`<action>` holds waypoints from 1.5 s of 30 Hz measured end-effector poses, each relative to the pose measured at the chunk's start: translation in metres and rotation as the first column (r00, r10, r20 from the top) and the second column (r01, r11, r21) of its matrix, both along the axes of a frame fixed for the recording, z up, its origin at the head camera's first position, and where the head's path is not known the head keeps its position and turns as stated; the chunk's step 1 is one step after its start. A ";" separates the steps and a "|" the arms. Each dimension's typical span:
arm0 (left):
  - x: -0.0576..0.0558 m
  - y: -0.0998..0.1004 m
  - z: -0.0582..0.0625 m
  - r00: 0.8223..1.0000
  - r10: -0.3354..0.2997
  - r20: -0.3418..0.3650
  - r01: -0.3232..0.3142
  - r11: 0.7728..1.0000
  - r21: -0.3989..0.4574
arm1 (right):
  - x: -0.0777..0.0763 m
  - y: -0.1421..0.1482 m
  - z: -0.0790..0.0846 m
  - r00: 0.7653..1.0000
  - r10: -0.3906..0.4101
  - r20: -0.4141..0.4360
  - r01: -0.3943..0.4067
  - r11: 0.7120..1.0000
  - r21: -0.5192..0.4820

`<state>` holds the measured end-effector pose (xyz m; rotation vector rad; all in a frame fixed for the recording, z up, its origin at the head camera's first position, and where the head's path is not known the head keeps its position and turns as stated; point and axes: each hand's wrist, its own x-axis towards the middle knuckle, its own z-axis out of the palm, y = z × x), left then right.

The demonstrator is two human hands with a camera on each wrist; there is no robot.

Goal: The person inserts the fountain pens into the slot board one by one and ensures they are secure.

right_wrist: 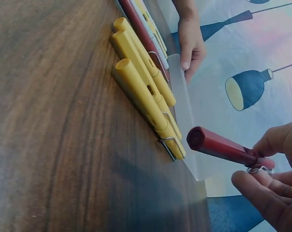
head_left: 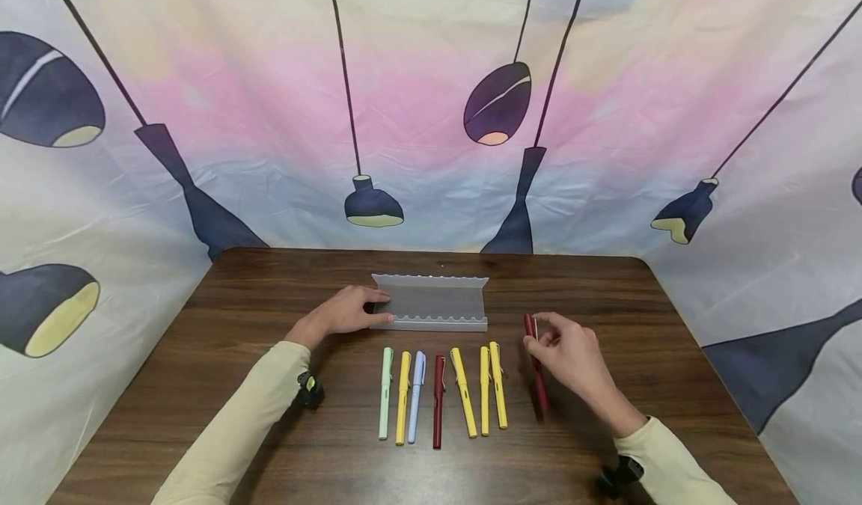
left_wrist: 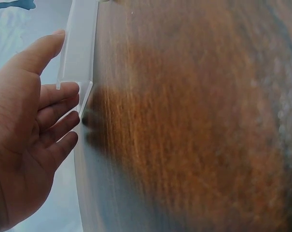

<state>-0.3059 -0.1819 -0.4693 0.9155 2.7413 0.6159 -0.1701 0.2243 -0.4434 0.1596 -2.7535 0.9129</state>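
Note:
A clear plastic pen tray [head_left: 438, 303] with scalloped edges lies toward the back of the table. My left hand [head_left: 346, 309] rests at its left end, thumb on the front rim and fingers loosely bent; the left wrist view shows the fingertips [left_wrist: 71, 92] right at the tray's end. My right hand [head_left: 569, 352] pinches a dark red pen [right_wrist: 223, 147] near its clip, thumb on one side and fingers on the other. That pen stands right of the tray, tilted, its capped end toward the hand.
In front of the tray several pens lie in a row: a mint green pen [head_left: 385, 393], a yellow pen [head_left: 402, 398], a light blue pen [head_left: 416, 396], a dark red pen [head_left: 438, 400], then 3 yellow pens [head_left: 464, 393]. A printed cloth [head_left: 431, 116] hangs behind the wooden table [head_left: 572, 280].

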 end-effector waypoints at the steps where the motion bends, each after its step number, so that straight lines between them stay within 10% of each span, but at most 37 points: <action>1: 0.000 0.000 0.000 1.000 0.001 0.002 -0.001 1.000 0.001 | -0.001 0.000 0.001 1.000 0.006 -0.019 -0.006 1.000 -0.001; 45: 0.000 0.000 -0.002 1.000 0.019 0.007 -0.019 1.000 -0.002 | -0.069 -0.034 0.036 0.969 0.092 -0.227 -0.120 0.987 -0.108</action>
